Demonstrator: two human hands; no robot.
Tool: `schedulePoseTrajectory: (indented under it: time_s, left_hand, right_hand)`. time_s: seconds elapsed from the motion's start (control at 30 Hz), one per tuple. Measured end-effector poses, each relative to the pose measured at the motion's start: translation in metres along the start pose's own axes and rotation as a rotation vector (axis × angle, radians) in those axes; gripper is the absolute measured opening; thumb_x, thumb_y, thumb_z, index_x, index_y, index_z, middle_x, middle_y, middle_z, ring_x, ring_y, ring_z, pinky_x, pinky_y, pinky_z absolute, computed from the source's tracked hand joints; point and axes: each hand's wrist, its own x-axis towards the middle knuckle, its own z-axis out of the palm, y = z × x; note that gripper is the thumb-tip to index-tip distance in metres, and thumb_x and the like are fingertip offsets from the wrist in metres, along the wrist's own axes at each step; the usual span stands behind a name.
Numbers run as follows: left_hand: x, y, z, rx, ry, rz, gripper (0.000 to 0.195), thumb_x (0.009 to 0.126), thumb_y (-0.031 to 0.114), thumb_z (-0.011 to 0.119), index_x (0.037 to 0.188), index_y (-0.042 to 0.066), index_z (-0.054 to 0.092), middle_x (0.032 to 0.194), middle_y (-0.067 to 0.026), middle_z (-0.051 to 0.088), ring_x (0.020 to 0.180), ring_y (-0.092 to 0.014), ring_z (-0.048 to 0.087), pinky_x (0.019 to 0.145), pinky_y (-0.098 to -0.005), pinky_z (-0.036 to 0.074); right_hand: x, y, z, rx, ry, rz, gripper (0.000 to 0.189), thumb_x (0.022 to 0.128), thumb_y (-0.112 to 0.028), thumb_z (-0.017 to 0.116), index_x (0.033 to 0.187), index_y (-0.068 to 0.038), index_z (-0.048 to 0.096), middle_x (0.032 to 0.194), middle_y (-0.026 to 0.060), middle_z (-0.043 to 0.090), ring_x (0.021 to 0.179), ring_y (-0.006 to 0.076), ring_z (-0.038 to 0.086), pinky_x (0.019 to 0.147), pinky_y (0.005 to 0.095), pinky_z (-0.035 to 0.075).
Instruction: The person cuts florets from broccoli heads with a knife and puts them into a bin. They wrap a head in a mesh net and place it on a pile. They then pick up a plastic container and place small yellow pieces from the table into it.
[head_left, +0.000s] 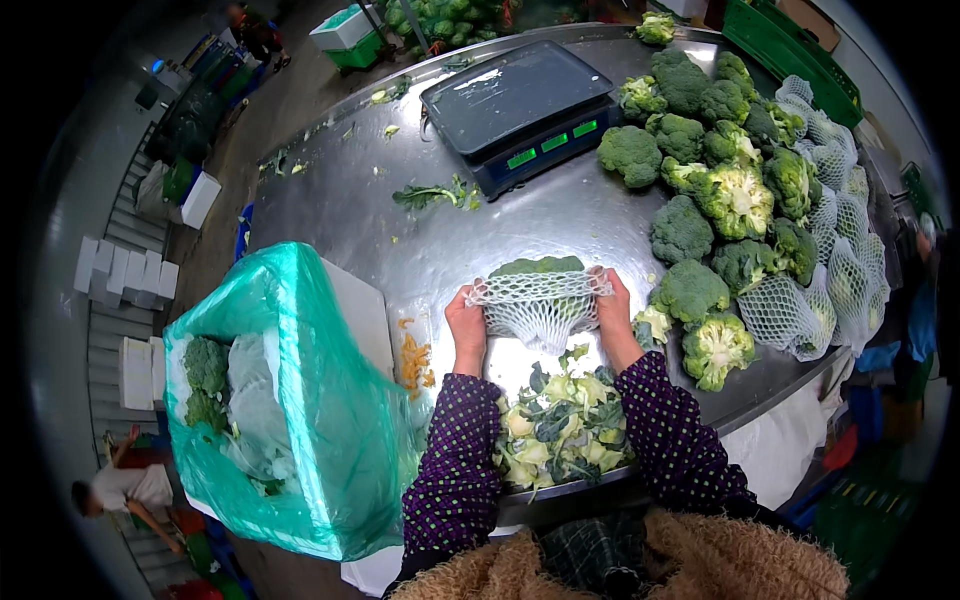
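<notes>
A white foam net sleeve (536, 304) is stretched wide between my two hands. My left hand (469, 326) grips its left rim, and my right hand (615, 319) grips the right rim. A green broccoli head (541, 265) shows above the far edge of the net and through its mesh; how much of it sits inside I cannot tell. Below the net, between my forearms, lies a pile of cut broccoli stems and leaves (562, 427). Just right of my right hand are loose broccoli heads (690, 291), several with pale cut stems facing up.
A digital scale (517, 97) stands on the metal table (322, 202). Net-wrapped broccoli (847, 277) lines the right edge, near a green crate (795, 60). At left is a foam box lined with a green plastic bag (337, 450), holding broccoli. A person (135, 487) is at far left.
</notes>
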Motion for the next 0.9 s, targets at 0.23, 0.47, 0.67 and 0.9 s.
schedulePoseTrajectory:
  time_s: [0.23,0.47,0.67,0.9]
  left_hand:
    - [0.013,0.042,-0.035,0.186,-0.325,0.022,0.009,0.08,0.013,0.066,0.072,0.008,0.065,0.067,0.004,0.059,0.063,-0.005,0.052,0.057,-0.0219,0.041]
    - [0.027,0.125,-0.041,0.117,-0.75,0.086,0.016,0.068,0.008,0.076,0.069,0.005,0.06,0.092,-0.0038,0.063,0.079,-0.013,0.056,0.071,-0.0278,0.045]
    - [0.025,0.137,-0.02,0.548,-0.87,0.257,0.024,0.06,0.01,0.078,0.067,0.006,0.056,0.085,-0.0035,0.062,0.082,-0.018,0.057,0.072,-0.0323,0.045]
    - [-0.051,0.138,-0.028,0.726,-0.816,0.002,0.038,0.056,0.025,0.081,0.089,0.013,0.066,0.087,-0.0091,0.066,0.101,-0.027,0.058,0.079,-0.04,0.048]
  right_hand:
    - [0.001,-0.043,-0.003,0.128,-0.422,0.123,0.005,0.08,-0.009,0.057,0.084,-0.007,0.06,0.08,-0.0022,0.059,0.075,0.0097,0.058,0.068,0.0253,0.046]
    - [0.014,-0.141,0.019,-0.325,-0.872,0.185,0.034,0.068,-0.005,0.075,0.055,-0.006,0.044,0.076,0.0044,0.062,0.067,0.0108,0.055,0.059,0.0256,0.043]
    - [-0.001,-0.157,0.041,-1.146,-1.08,-0.458,0.038,0.069,-0.009,0.076,0.056,-0.005,0.041,0.058,0.0064,0.051,0.052,0.0174,0.053,0.049,0.0331,0.039]
    - [-0.065,-0.126,0.026,-1.241,-1.344,-0.854,0.019,0.065,-0.012,0.075,0.067,-0.007,0.056,0.065,0.0089,0.056,0.057,0.03,0.057,0.051,0.0374,0.044]
